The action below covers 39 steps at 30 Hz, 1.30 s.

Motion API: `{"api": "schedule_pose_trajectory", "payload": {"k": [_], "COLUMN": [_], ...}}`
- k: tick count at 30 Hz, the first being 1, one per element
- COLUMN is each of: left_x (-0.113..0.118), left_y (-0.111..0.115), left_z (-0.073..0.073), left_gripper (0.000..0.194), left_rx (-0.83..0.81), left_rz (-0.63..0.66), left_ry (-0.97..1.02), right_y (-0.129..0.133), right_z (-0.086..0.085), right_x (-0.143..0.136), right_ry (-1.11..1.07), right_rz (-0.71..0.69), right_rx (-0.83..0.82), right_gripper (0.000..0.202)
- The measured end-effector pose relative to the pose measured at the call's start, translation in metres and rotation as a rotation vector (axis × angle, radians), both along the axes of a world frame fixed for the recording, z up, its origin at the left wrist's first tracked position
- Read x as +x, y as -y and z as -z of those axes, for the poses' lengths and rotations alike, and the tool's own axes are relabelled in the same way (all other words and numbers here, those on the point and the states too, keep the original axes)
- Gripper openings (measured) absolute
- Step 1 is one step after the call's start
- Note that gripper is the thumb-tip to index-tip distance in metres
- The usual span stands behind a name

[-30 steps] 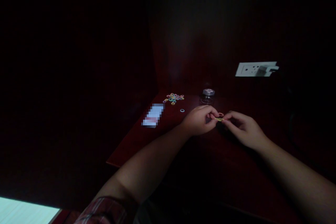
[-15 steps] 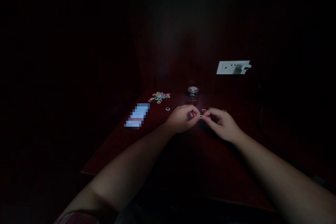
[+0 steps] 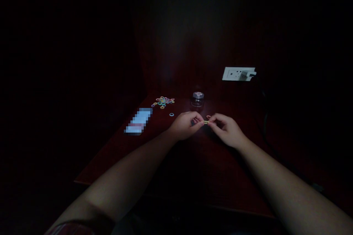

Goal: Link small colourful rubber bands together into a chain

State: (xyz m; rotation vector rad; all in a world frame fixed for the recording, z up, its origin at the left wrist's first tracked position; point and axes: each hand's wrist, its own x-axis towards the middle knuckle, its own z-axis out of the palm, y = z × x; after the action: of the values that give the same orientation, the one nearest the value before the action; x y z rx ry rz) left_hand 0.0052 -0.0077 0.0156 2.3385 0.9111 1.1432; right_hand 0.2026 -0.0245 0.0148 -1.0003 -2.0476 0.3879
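Between the fingertips of both hands a small yellow-green band (image 3: 206, 122) is held, stretched sideways. My left hand (image 3: 186, 125) pinches its left end and my right hand (image 3: 226, 129) pinches its right end. A pinkish-orange band (image 3: 208, 117) lies just behind the fingertips, partly hidden by my right hand. One light blue band (image 3: 171, 114) rests alone left of my left hand. Farther back, a loose pile of colourful bands (image 3: 163, 101) lies on the dark red table (image 3: 110, 161). Behind my hands stands a clear jar (image 3: 197, 102) with its lid on.
A phone with a lit, pixelated screen (image 3: 138, 121) lies at the left of the table. On the back wall at the right is a white socket plate (image 3: 234, 74) with a plug in it, and a dark cable runs down the right side. The surroundings are very dark.
The whole view has shifted, so things sit a little farther left. The band between my fingertips looks more drawn out. A yellowish band behind my right hand no longer shows.
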Motion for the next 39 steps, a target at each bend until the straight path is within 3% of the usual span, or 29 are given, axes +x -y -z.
{"api": "schedule_pose_trajectory", "payload": {"k": [13, 26, 39], "left_x": [0.002, 0.002, 0.003], "left_y": [-0.005, -0.005, -0.007], "left_z": [0.008, 0.005, 0.011], "left_gripper": [0.017, 0.014, 0.016], "left_rx": [-0.133, -0.166, -0.296], "left_rz": [-0.002, 0.026, 0.219], "left_ry": [0.127, 0.058, 0.032], "right_y": [0.002, 0.000, -0.001], "right_z": [0.002, 0.003, 0.004], "right_x": [-0.001, -0.001, -0.002], "right_ry": [-0.034, -0.047, -0.041], "right_rz": [-0.011, -0.015, -0.054], "right_rx": [-0.045, -0.073, -0.108], "right_gripper": [0.010, 0.011, 0.013]}}
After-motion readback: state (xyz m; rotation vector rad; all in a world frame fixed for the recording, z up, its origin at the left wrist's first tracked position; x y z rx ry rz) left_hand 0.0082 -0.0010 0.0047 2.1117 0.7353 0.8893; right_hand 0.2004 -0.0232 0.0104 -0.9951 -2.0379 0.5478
